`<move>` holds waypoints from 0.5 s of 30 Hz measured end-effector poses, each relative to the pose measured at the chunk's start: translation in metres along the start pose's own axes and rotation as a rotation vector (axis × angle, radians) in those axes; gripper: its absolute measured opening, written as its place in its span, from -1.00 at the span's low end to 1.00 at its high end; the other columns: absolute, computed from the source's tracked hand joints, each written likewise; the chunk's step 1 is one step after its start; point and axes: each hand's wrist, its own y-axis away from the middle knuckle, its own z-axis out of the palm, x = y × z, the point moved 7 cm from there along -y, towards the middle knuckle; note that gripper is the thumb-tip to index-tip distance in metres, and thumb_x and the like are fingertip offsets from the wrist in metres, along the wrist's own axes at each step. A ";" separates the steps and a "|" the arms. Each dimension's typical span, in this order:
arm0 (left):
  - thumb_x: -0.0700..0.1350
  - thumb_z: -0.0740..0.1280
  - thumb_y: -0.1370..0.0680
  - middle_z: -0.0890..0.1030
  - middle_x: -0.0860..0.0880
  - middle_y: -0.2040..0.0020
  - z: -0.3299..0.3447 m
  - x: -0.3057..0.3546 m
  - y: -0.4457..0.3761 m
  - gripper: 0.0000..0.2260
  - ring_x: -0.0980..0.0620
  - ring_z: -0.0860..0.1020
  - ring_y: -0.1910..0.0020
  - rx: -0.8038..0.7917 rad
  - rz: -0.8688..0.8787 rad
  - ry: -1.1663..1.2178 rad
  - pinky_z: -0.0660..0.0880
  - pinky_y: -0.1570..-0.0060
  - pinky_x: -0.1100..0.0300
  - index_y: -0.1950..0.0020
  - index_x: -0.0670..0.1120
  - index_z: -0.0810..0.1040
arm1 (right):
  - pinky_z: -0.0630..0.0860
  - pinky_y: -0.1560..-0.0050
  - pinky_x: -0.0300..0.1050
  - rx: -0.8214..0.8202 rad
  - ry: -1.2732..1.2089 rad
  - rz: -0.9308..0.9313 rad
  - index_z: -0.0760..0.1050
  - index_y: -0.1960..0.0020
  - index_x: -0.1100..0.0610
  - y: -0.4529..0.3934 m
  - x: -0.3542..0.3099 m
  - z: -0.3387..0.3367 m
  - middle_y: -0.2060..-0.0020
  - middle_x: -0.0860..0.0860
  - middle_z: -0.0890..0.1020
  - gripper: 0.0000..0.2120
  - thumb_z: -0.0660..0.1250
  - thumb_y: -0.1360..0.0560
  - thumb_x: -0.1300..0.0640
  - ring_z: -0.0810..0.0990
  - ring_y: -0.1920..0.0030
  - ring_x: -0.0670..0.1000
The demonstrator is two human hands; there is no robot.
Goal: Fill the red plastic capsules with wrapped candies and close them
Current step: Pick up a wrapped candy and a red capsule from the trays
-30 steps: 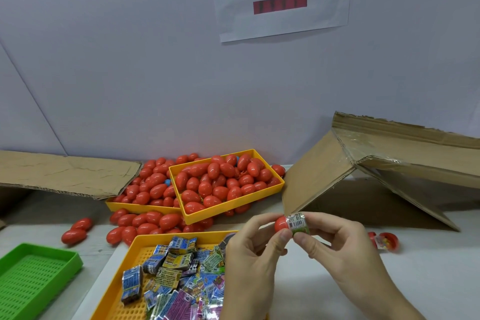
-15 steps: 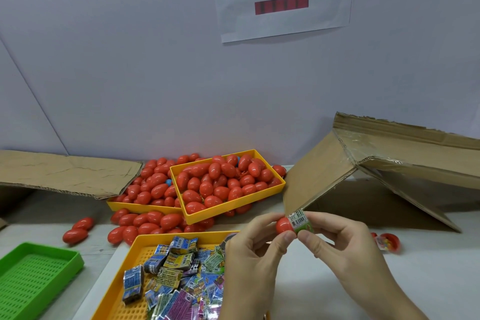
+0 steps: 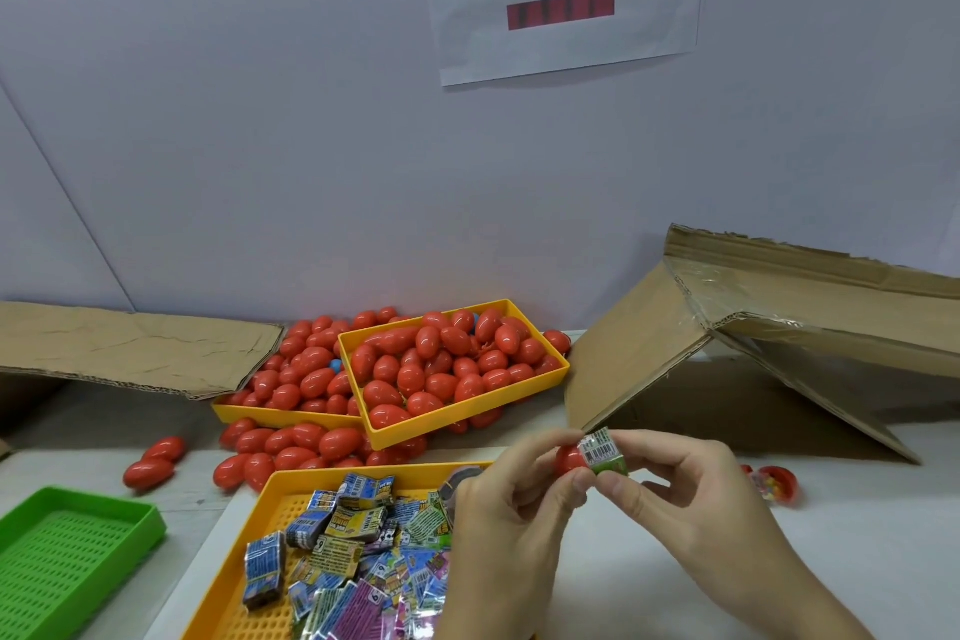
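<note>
Hands meet above the table's near edge: left hand [image 3: 511, 509] pinches one red capsule half [image 3: 570, 458], right hand [image 3: 691, 489] pinches one wrapped candy [image 3: 604, 452] against its mouth, long axis roughly left-right. Three yellow trays; one green tray [image 3: 62, 551]. Capsules in the rear yellow tray [image 3: 467, 411] too many to count.
</note>
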 end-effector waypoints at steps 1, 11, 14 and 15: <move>0.01 0.43 -0.43 0.73 0.15 0.09 0.001 -0.001 0.001 -0.79 0.09 0.70 0.10 -0.005 -0.014 0.019 0.65 0.06 0.16 -0.04 0.24 0.63 | 0.57 -0.10 -0.20 0.006 0.002 -0.002 0.57 -0.05 -0.19 0.000 0.000 0.000 0.07 -0.29 0.68 -0.66 0.42 -0.27 -0.10 0.60 -0.06 -0.22; -0.02 0.41 -0.40 0.74 -0.05 0.15 0.008 -0.001 0.001 -0.75 -0.03 0.71 0.08 -0.015 -0.143 0.282 0.64 0.11 0.20 -0.04 -0.06 0.60 | 0.57 0.00 -0.34 0.005 -0.058 -0.049 0.58 -0.03 -0.20 0.000 -0.003 0.001 0.07 -0.26 0.69 -0.65 0.44 -0.24 -0.04 0.60 -0.07 -0.26; -0.05 0.41 -0.40 0.74 -0.10 0.15 0.010 -0.001 0.002 -0.71 -0.04 0.71 0.06 -0.018 -0.165 0.361 0.63 0.11 0.21 -0.09 -0.07 0.58 | 0.54 0.10 -0.43 0.028 -0.071 -0.063 0.59 -0.01 -0.18 0.000 -0.003 0.000 0.09 -0.25 0.70 -0.66 0.45 -0.24 -0.02 0.61 -0.05 -0.25; -0.06 0.41 -0.40 0.74 -0.11 0.13 0.011 -0.001 0.002 -0.69 -0.04 0.71 0.04 -0.024 -0.173 0.387 0.63 0.10 0.21 -0.13 -0.06 0.58 | 0.53 0.11 -0.45 0.038 -0.070 -0.066 0.59 -0.01 -0.18 0.000 -0.002 -0.001 0.10 -0.25 0.70 -0.67 0.45 -0.24 -0.02 0.61 -0.04 -0.26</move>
